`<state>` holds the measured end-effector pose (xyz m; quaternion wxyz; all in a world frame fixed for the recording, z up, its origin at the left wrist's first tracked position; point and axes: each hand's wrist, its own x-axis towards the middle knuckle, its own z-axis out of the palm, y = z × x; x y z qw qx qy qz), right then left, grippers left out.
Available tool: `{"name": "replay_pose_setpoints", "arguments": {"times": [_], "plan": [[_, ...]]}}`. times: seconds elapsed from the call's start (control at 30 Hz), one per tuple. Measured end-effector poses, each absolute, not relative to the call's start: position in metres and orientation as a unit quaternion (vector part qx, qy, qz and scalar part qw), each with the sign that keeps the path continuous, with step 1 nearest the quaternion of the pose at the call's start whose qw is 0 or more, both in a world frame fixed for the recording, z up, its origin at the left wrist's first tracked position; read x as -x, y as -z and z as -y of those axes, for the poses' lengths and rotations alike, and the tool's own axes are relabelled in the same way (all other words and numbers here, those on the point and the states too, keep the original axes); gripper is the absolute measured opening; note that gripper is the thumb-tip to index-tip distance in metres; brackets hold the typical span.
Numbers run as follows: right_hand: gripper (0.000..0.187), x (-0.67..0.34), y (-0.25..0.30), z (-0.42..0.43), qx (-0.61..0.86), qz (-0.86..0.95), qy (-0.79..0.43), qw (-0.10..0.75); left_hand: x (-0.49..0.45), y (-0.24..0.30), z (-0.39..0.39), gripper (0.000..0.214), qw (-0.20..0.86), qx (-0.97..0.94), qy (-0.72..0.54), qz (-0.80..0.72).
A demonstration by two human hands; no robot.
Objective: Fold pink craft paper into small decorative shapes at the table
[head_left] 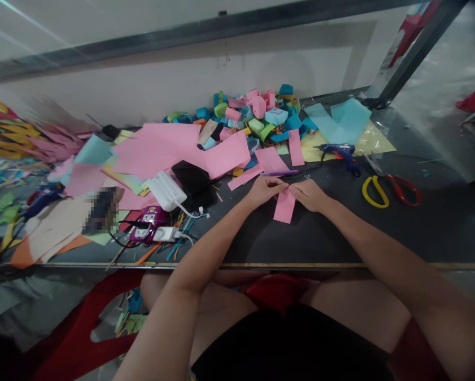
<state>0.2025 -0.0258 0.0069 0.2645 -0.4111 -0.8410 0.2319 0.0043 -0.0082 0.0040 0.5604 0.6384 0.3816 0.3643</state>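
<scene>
A small pink paper strip [285,208] hangs down between my hands over the dark tabletop. My left hand [266,189] pinches its upper left part, and my right hand [308,194] grips the upper right edge. The fingertips almost meet, hiding the top of the strip. Just beyond my left hand lie a purple pen [280,173] and a narrow pink strip [245,177]. Farther back are another pink piece [271,159] and an upright-lying pink strip [296,148].
Folded paper pieces [259,108] heap against the wall. To the right lie a blue glue gun [340,151] and scissors [376,191] with yellow and red handles. Leftward are pink sheets [161,148], a white power bank [166,190], a purple power strip [150,222] and cables.
</scene>
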Motion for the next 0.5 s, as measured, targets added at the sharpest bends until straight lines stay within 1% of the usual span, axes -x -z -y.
{"name": "replay_pose_setpoints", "arguments": {"times": [0.1, 0.2, 0.4, 0.5], "plan": [[0.037, -0.202, -0.005, 0.025, 0.416, 0.843, -0.232, 0.252, -0.003, -0.007, 0.009, 0.02, 0.531, -0.655, -0.36, -0.4], [0.04, -0.201, -0.006, 0.025, 0.42, 0.831, -0.251, 0.266, -0.003, -0.009, 0.01, 0.019, 0.517, -0.649, -0.375, -0.414], [0.052, -0.197, -0.018, 0.031, 0.444, 0.779, -0.34, 0.283, -0.005, -0.01, 0.009, 0.035, 0.491, -0.564, -0.473, -0.466], [0.056, -0.196, -0.024, 0.034, 0.468, 0.748, -0.344, 0.321, -0.004, -0.009, 0.007, 0.04, 0.531, -0.557, -0.463, -0.44]]}}
